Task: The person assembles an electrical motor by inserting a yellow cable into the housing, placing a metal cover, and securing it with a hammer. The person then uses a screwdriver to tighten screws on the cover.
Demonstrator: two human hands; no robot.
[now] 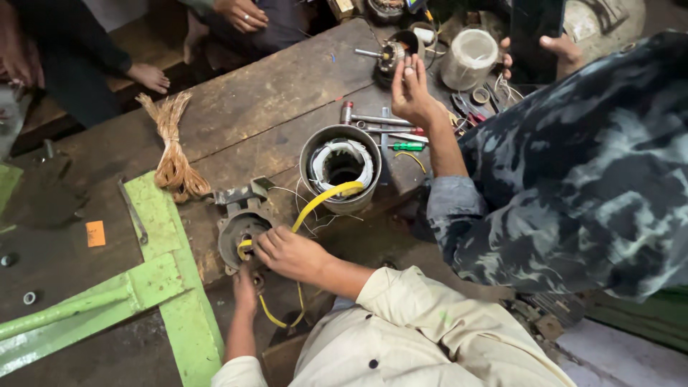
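Observation:
My right hand pinches a yellow sleeve tube where it meets the centre hole of a grey metal motor end cover. The tube arcs up to a round grey stator housing with white-wrapped windings inside. Its other end loops down below my wrists. Below the cover, my left hand grips the cover's lower edge, with the fingers partly hidden. Thin white wires run between the cover and the housing.
A co-worker in a camouflage shirt stands at the right, one hand raised over the wooden bench, the other holding a dark phone. A copper wire bundle, a green-handled screwdriver, a socket wrench, a white spool and a green metal frame lie about.

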